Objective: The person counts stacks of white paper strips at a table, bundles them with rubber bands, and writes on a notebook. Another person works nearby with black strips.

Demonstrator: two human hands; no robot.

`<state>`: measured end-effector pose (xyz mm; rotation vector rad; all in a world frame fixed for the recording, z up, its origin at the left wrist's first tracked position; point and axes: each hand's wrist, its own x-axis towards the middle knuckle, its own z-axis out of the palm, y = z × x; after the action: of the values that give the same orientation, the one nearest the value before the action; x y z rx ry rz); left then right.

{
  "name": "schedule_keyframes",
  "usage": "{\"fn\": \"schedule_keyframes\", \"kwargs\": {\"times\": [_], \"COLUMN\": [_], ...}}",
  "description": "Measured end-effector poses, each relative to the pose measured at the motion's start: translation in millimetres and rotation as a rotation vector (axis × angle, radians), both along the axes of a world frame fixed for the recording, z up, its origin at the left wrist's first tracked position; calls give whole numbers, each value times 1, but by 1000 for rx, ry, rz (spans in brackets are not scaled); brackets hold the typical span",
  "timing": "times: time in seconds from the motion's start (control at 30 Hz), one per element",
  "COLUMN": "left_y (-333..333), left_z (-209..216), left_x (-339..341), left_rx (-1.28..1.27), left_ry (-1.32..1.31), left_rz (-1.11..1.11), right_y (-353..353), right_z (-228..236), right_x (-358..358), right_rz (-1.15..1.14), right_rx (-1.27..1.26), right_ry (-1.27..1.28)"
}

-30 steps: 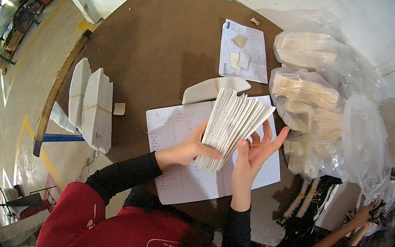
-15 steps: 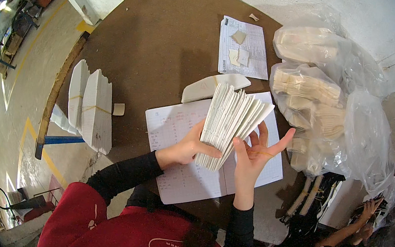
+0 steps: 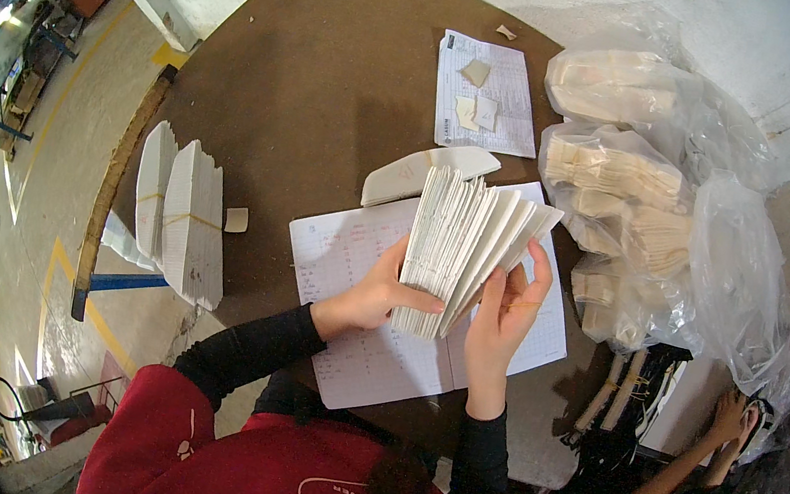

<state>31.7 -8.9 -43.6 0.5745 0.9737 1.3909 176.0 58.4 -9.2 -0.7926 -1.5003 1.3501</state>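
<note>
A thick stack of thin white cut pieces (image 3: 446,244) stands fanned out over an open notebook (image 3: 351,271). My left hand (image 3: 370,292) grips its lower left side, thumb across the front. At the right edge, my right hand (image 3: 507,313) has its thumb and fingers closed on the outer pieces, which spread apart at the top. Just behind the stack lies a flat white bundle (image 3: 425,176) with a rounded edge and a band round it. Handwritten rows show on the notebook's left page.
Banded stacks of white pieces (image 3: 192,219) stand at the table's left edge beside a small tan scrap (image 3: 236,220). A printed sheet (image 3: 489,78) with scraps lies farther back. Plastic bags of cream pieces (image 3: 615,187) line the right side. Another person's hands (image 3: 731,426) work at lower right.
My right hand's fingers have folded in from outstretched onto the stack's right edge. The right-hand pieces have fanned farther apart. The other person's hands have shifted.
</note>
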Motion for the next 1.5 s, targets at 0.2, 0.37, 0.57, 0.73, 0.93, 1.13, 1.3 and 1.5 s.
{"fn": "schedule_keyframes", "kwargs": {"times": [0.2,0.37,0.57,0.73,0.93,1.13,1.3,1.5], "left_y": [0,-1,0,-2,-1,0,-1,-1], "left_z": [-1,-6,4,-2,-2,4,6,1], "left_x": [2,-2,-3,-3,-1,-1,-3,-2], "left_rx": [4,-6,13,-2,-4,3,-12,9], "left_ry": [-25,-12,-28,-30,-66,-9,31,0], "left_rz": [22,1,-32,-20,21,37,28,37], "right_y": [2,-1,-4,2,-2,-1,-8,3], "right_z": [-9,-1,3,5,7,-3,-11,4], "right_x": [9,4,-2,10,2,0,-4,5], "right_rz": [-38,-31,-56,7,59,-27,-162,26], "right_rx": [-42,0,-12,93,118,118,118,322], "right_ry": [-217,-88,4,-375,-262,-152,-14,-324]}}
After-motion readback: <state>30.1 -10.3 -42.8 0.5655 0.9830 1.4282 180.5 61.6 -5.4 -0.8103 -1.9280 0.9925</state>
